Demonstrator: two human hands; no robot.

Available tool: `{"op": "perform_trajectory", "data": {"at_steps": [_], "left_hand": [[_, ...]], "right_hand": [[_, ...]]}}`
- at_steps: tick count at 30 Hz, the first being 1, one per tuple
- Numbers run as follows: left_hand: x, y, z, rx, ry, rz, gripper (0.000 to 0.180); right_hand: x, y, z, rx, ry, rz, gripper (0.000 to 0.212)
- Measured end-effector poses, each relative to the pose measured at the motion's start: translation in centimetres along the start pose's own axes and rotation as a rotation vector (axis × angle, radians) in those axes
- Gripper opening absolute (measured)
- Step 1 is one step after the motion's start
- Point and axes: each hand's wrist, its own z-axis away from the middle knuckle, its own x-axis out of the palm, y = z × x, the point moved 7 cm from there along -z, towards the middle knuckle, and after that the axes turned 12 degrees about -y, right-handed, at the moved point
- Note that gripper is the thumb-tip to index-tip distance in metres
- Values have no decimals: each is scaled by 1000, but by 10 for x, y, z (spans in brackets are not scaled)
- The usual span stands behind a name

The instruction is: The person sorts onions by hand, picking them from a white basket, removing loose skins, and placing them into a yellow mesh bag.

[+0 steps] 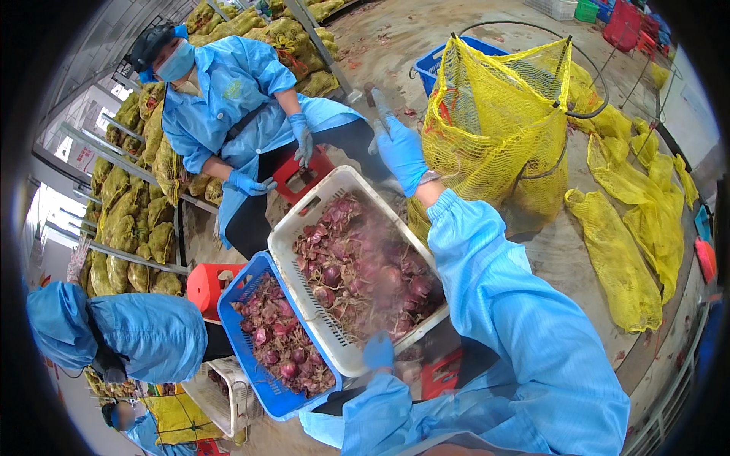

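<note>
A white plastic crate [357,363] full of red onions with dry skins and roots stands in front of me. My left hand [378,353], in a blue glove, is at the crate's near edge, by the onions [357,281]; its fingers are blurred and I cannot make out a hold. My right hand [401,148], gloved too, is raised beyond the crate's far right corner with its fingers apart and nothing in it. Just right of that hand stands a yellow mesh bag [487,144], held open on a frame. A blue crate [255,372] of onions and loose skins adjoins the white one on the left.
A co-worker in a blue smock [228,99] sits across the crates, gloved hands lowered. Another blue-clad person [144,334] is at the left. Red stools [209,289] stand near the crates. Yellow mesh bags [616,258] lie on the floor at right; filled sacks [129,213] are stacked behind.
</note>
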Motion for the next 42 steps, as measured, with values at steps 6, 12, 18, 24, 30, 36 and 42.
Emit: {"op": "perform_trajectory", "data": {"at_steps": [6,12,18,24,30,36,42], "left_hand": [[0,5,1,-42,-90,-29,41],[1,-2,-1,-16,-5,-49,45],[-1,6,2,-63,-87,-66,42],[-4,5,3,-68,-93,-77,44],[2,-1,-2,-24,-61,-54,43],[3,-3,-3,-65,-85,-84,42],[1,-5,-1,-49,-34,-78,41]], "right_hand": [[-6,5,-2,-10,10,-54,50],[-9,3,-1,-11,24,-46,48],[-12,2,-3,-50,1,-47,50],[-12,5,-2,-54,15,0,49],[-15,12,-2,-73,23,58,48],[-17,6,0,-61,4,-17,48],[-15,0,2,-57,-9,-45,49]]}}
